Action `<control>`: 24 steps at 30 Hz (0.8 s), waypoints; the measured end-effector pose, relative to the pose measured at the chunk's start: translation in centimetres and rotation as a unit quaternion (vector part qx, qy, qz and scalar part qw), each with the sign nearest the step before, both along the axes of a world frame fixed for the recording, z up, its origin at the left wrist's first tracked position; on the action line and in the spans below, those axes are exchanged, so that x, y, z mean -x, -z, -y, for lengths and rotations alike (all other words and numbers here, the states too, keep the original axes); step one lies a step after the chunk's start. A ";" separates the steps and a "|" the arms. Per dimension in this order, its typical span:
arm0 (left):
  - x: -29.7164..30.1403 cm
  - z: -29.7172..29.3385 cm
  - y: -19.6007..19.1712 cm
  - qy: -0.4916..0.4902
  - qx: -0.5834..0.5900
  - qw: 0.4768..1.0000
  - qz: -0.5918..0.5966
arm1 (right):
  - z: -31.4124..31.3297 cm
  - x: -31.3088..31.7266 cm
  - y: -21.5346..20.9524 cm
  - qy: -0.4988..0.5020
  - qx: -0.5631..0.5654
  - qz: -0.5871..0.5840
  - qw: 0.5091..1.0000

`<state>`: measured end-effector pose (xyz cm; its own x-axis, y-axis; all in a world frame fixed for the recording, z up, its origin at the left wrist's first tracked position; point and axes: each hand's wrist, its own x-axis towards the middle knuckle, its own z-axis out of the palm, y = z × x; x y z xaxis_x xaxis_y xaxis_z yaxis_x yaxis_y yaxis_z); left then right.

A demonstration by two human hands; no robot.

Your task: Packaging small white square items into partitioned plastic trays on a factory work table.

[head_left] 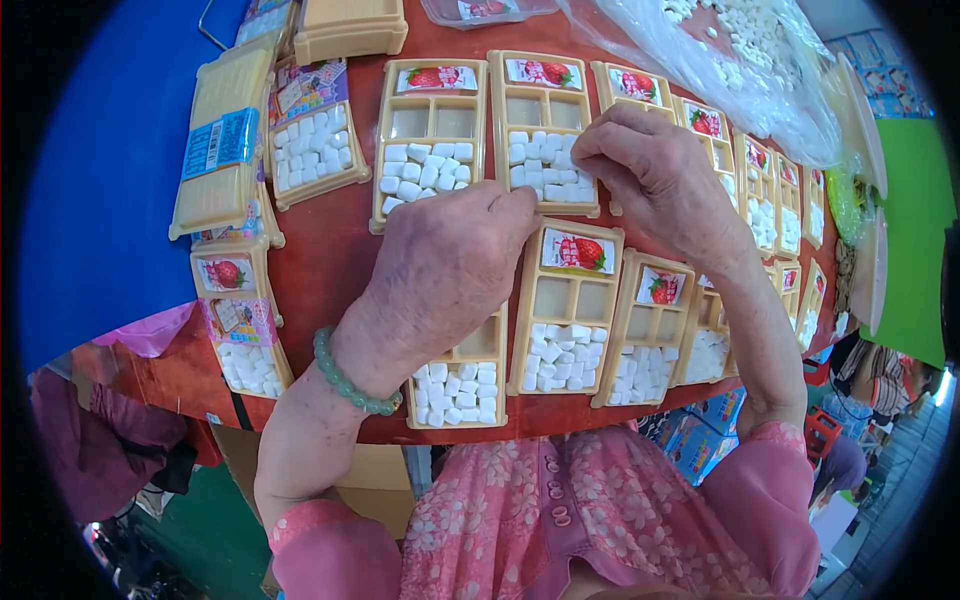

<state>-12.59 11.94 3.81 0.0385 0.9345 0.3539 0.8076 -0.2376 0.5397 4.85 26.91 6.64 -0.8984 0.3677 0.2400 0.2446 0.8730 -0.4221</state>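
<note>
Nearest, on the red counter (330, 250), the left hand (445, 265) lies palm down on a cream tray (458, 385) of white candy pieces, with fingers loose and gripping nothing. Just beyond, the right hand (650, 170) pinches its fingertips (590, 150) together over the white pieces in another cream tray (543, 130). Farther back lies a clear plastic bag (740, 70) with more white pieces.

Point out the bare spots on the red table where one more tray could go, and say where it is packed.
Most bare red table lies left of the left hand, between the upper filled tray and the left-edge trays. A thin strip runs along the near edge. Under the right hand and rightward, trays sit side by side, with the plastic bag behind.
</note>
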 end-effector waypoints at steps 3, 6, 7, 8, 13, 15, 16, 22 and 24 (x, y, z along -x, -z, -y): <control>0.0 -0.1 0.1 0.004 -0.001 1.000 -0.002 | 0.3 0.2 -0.2 -0.001 -0.040 0.014 0.999; -0.2 -0.2 0.1 0.001 -0.018 1.000 -0.005 | 0.0 0.2 0.1 -0.013 -0.045 0.024 0.999; -0.3 -0.1 0.1 0.003 -0.016 1.000 -0.003 | 0.0 0.2 0.1 -0.012 -0.043 0.026 0.999; -0.2 -0.1 0.1 0.003 -0.020 1.000 -0.008 | 0.0 0.2 0.0 -0.012 -0.046 0.032 0.998; -0.2 0.0 -0.1 0.004 -0.001 1.000 -0.007 | 0.0 0.0 -0.4 -0.005 -0.010 0.015 1.000; -0.2 0.1 -0.3 -0.003 0.004 1.000 -0.006 | -0.1 0.2 -0.4 0.001 0.015 0.021 1.000; -0.3 -0.1 -0.3 0.005 0.002 1.000 -0.005 | -0.2 0.2 -0.2 0.009 0.013 0.021 1.000; -0.4 -0.6 0.0 0.005 -0.039 0.999 -0.003 | -1.1 0.4 0.1 -0.024 -0.004 0.043 0.999; -0.2 -0.4 -0.3 0.010 -0.030 1.000 -0.001 | -1.2 0.3 -1.4 0.009 0.072 0.066 0.995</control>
<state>-12.40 12.30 4.12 0.0568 0.9111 0.4083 0.8031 -0.2847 0.5234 4.60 28.09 8.03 -0.9117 0.4059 0.0634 0.3216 0.8011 -0.5047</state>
